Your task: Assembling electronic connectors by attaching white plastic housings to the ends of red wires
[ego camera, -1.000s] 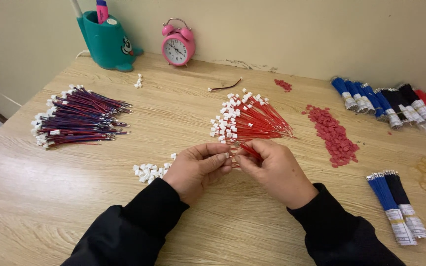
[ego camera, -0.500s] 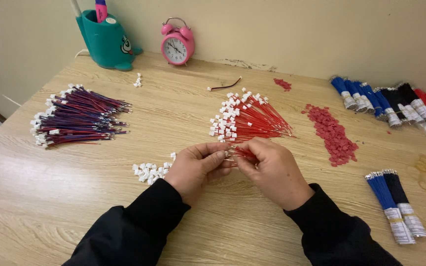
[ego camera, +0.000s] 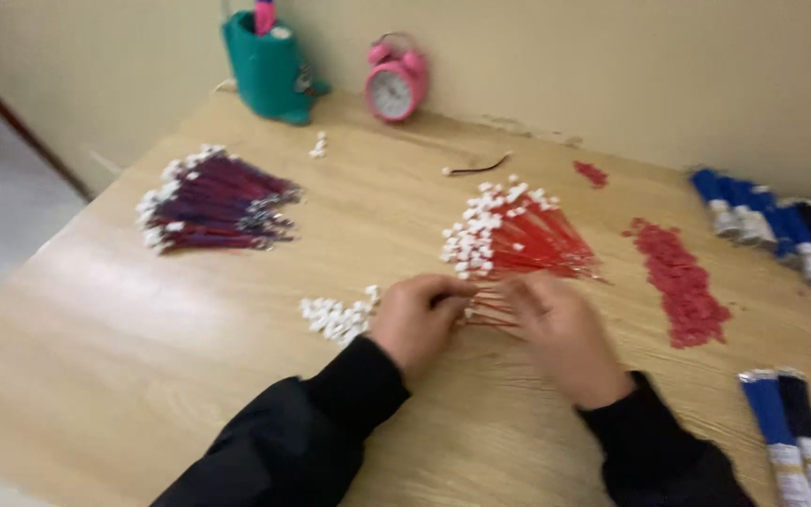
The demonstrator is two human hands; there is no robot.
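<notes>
My left hand (ego camera: 417, 324) and my right hand (ego camera: 560, 333) meet near the middle of the wooden table (ego camera: 143, 376), fingers pinched on a small bundle of red wires (ego camera: 492, 308) held between them. Just beyond the hands lies a fanned pile of red wires with white connectors (ego camera: 513, 235). A little heap of loose white connectors (ego camera: 335, 317) sits left of my left hand. The frame is blurred, so the fingertips are unclear.
A purple and red wire bundle (ego camera: 213, 202) lies at the left. Small red pieces (ego camera: 682, 286) spread at the right. Blue and black wire bundles (ego camera: 772, 225) lie far right, two more (ego camera: 790, 432) near the front. A teal pen holder (ego camera: 269, 66) and pink alarm clock (ego camera: 394, 84) stand by the wall.
The view has swung left and blurred. Both hands stay together on the red wires, with the fingers shifting slightly.
</notes>
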